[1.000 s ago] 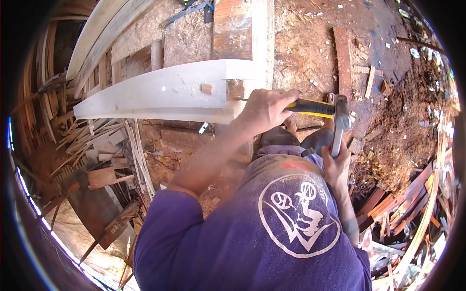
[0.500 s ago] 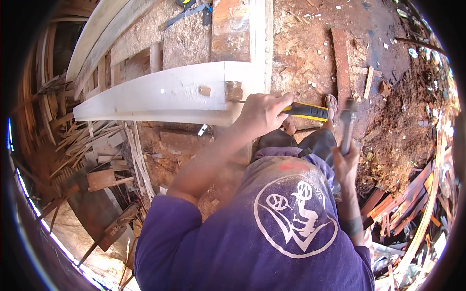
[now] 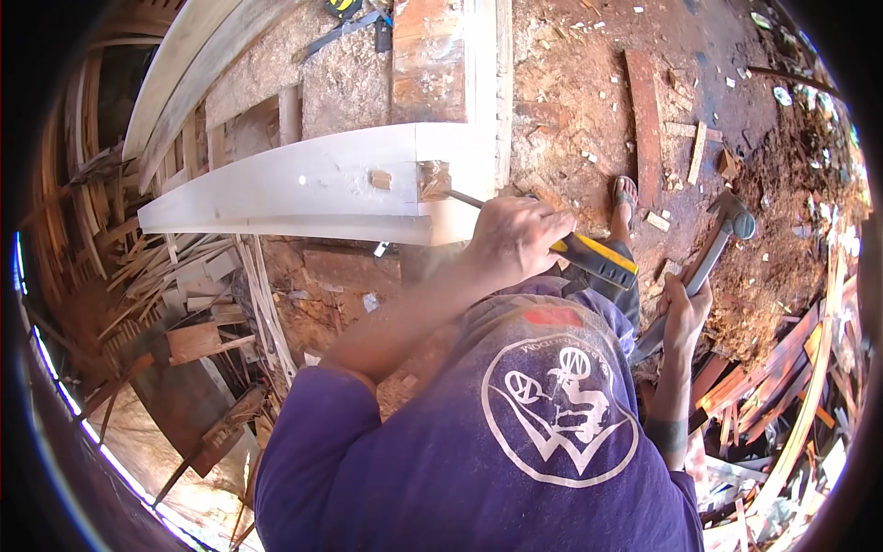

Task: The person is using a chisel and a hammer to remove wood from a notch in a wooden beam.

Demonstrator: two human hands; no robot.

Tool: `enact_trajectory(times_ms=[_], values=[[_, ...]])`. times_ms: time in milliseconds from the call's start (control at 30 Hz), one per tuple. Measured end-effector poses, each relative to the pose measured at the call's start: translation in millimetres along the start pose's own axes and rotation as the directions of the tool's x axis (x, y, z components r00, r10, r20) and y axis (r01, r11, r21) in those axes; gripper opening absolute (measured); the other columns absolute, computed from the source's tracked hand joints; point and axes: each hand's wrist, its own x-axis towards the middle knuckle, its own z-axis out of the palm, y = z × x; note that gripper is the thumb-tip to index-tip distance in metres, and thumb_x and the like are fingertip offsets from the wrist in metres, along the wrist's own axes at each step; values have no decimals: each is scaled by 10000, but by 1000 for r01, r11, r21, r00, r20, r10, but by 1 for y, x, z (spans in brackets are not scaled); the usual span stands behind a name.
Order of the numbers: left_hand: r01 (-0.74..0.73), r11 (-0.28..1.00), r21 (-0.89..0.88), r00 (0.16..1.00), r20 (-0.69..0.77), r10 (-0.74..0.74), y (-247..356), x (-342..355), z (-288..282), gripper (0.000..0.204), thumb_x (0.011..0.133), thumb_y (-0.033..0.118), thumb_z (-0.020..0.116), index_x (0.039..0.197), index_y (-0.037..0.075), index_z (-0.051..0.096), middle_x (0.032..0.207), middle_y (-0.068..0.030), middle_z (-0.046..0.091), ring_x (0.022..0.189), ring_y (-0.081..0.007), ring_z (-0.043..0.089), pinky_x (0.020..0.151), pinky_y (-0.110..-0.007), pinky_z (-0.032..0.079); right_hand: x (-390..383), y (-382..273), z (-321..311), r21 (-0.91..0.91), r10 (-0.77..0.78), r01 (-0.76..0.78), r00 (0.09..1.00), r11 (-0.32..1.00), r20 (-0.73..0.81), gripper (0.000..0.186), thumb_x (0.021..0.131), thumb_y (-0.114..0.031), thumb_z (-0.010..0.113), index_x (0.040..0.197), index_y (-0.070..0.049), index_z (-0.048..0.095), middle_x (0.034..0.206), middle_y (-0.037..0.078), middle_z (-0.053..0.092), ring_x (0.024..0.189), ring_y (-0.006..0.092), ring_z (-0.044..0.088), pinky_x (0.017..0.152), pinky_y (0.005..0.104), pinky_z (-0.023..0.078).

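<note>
A yellow-and-black-handled steel chisel (image 3: 561, 247) is gripped tight in the left hand (image 3: 515, 241), its tip set in a partly cut notch (image 3: 434, 179) in the long pale planed timber beam (image 3: 294, 184). A grey metal hammer (image 3: 713, 248) is clasped, raised, in the right hand (image 3: 685, 313). The notch looks shallow, with more wood judged left to remove.

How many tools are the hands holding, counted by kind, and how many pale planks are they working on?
Chisel, in the left hand: 1
Hammer, in the right hand: 1
Pale plank: 1
Total: 3
</note>
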Motion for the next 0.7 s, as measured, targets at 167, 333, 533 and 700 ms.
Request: enact_trajectory(times_ms=[167, 333, 533, 700], values=[[102, 995, -18, 995, -2, -102, -9, -5, 11, 308, 672, 198, 823, 913, 121, 648, 740, -46, 657, 696, -255, 690, 604, -387, 542, -4, -7, 7, -17, 12, -12, 1000, 1000, 22, 113, 895, -56, 647, 876, -48, 536, 579, -2, 493, 433, 85, 454, 416, 245, 346], [151, 988, -31, 988, -18, -151, -6, -5, 8, 273, 632, 90, 787, 873, 101, 658, 791, -51, 664, 692, -273, 676, 583, -379, 525, -3, -5, 13, -8, 49, -49, 998, 999, 37, 127, 889, -47, 648, 872, -56, 523, 577, 3, 488, 425, 90, 453, 414, 246, 351], [252, 968, 7, 968, -8, -252, -7, 5, -2, 297, 638, 123, 809, 892, 100, 655, 769, -76, 654, 691, -311, 666, 611, -418, 523, -3, -5, 12, -25, 72, -70, 995, 997, 67, 131, 883, -47, 652, 887, -58, 522, 621, 1, 494, 443, 86, 449, 419, 246, 368], [284, 959, 26, 959, 3, -284, -10, 8, 3, 279, 677, 154, 800, 908, 98, 654, 751, -91, 652, 695, -320, 669, 614, -429, 522, 0, -6, 11, -76, 87, -80, 992, 994, 94, 127, 885, -50, 654, 910, -52, 530, 666, -3, 496, 475, 77, 449, 435, 243, 385]])
